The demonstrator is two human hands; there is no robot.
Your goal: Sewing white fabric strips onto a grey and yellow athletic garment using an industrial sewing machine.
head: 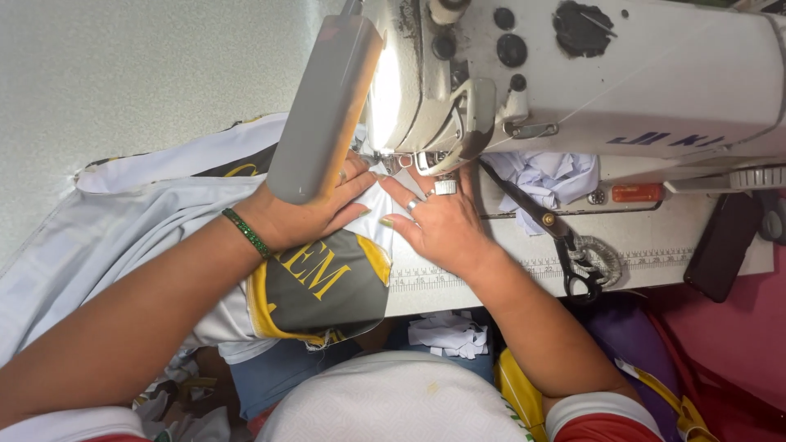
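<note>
Both hands lie flat, fingers spread, gripping nothing: the left hand [315, 214] and right hand [438, 225] press the white, grey and yellow fabric garment [323, 282] just near of the white sewing machine [573, 74]. Black scissors [557, 233] lie right.

Garment [164, 217] — white cloth with a dark grey panel [327, 282] edged in yellow and bearing yellow lettering. It lies spread flat across the table, one end drawn up under the sewing machine's needle area, the other hanging off the near edge toward the lap. The grey panel sits at the table's near edge, partly folded, its lower hem frayed. White stretches run leftward, creased in long folds — a second yellow-and-dark strip shows at the far edge.
</note>
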